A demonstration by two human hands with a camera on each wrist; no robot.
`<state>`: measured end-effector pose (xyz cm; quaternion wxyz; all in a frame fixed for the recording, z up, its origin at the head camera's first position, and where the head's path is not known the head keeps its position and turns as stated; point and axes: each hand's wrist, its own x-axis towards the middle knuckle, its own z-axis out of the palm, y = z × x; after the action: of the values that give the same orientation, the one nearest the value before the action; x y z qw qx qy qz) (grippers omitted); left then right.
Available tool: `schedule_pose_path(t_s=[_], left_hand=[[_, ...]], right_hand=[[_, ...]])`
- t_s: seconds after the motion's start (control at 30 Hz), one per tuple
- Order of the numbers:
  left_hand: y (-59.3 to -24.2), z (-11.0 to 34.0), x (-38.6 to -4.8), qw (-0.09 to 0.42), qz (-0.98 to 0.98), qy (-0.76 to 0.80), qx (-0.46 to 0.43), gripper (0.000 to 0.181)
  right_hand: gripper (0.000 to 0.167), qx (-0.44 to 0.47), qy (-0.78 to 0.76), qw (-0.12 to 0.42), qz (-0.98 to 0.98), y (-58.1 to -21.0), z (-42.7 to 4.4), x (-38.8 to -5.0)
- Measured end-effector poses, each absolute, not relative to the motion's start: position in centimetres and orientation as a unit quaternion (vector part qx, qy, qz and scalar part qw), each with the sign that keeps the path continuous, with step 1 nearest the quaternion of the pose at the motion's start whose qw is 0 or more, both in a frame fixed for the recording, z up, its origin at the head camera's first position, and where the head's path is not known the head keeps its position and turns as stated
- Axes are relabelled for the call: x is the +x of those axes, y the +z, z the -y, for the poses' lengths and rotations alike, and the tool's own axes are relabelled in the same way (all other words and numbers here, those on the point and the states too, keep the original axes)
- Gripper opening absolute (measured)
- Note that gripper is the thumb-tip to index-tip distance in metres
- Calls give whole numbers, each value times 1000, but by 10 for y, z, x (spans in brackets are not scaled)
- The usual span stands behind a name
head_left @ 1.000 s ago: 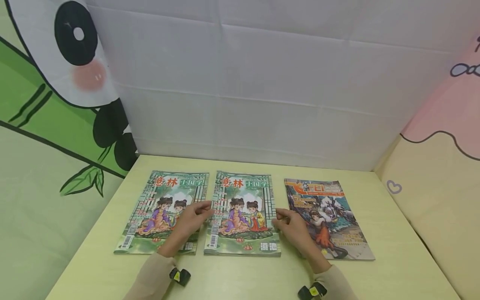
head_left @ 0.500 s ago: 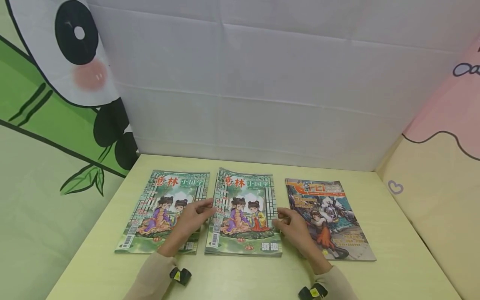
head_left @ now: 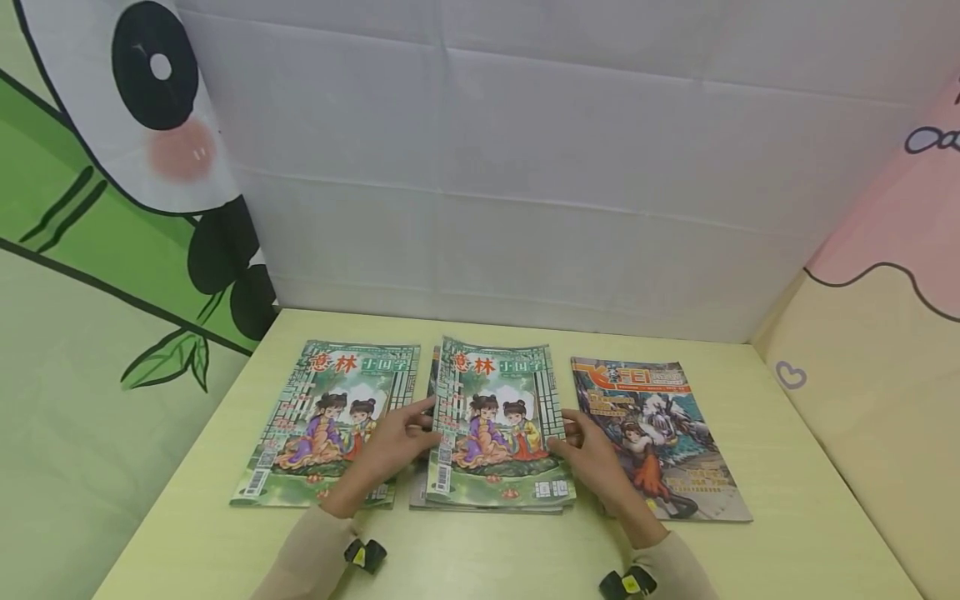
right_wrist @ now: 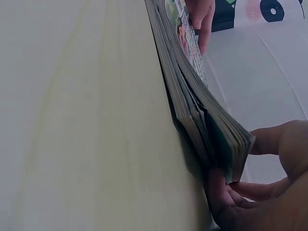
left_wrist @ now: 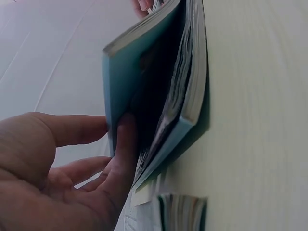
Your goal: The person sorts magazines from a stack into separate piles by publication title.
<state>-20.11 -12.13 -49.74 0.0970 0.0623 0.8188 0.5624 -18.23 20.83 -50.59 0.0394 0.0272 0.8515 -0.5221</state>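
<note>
A green magazine (head_left: pixel 501 400) with two cartoon children on its cover is lifted slightly above another stack (head_left: pixel 420 493), whose left and front edges show beneath it. My left hand (head_left: pixel 393 442) pinches its left edge. My right hand (head_left: pixel 597 458) pinches the right edge. In the left wrist view, the raised magazine (left_wrist: pixel 120 86) stands apart from the magazines (left_wrist: pixel 195 82) below, with a finger in the gap. From the right wrist, the upper magazine (right_wrist: pixel 240 149) is gripped at its edge, and lower ones (right_wrist: pixel 185 110) lie under it.
A matching green magazine (head_left: pixel 300 433) lies to the left, partly hidden by my left forearm. On the right lies a darker magazine (head_left: pixel 660 433) with a red-armed figure. All rest on the pale yellow table (head_left: pixel 480 567), with a white cloth wall (head_left: pixel 525 208) behind.
The top green magazine has come up off the middle stack and shifted slightly right and toward me, uncovering a strip of the stack's left side. Both hands have moved with it.
</note>
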Motion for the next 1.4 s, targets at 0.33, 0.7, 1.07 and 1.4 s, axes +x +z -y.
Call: schedule_pose_path(t_s=[0.33,0.7,1.07,1.4], left_hand=[[-501,119,-200,102,-815,566,65,71],[-498,116,-200,102,-815,568,59,71],[-498,120,-201,103,-820,560,54,71],[-490,139,-207,120,-821,557,36,72]], right_hand=[[56,35,-558,41,-828,-504,-214,-184],[56,48,-548,58,-833,-503,-216,-186],[57,10,-568,43,-822,-497,-213,-183],[58,1,-623,45,-781,-491,-195,-184]])
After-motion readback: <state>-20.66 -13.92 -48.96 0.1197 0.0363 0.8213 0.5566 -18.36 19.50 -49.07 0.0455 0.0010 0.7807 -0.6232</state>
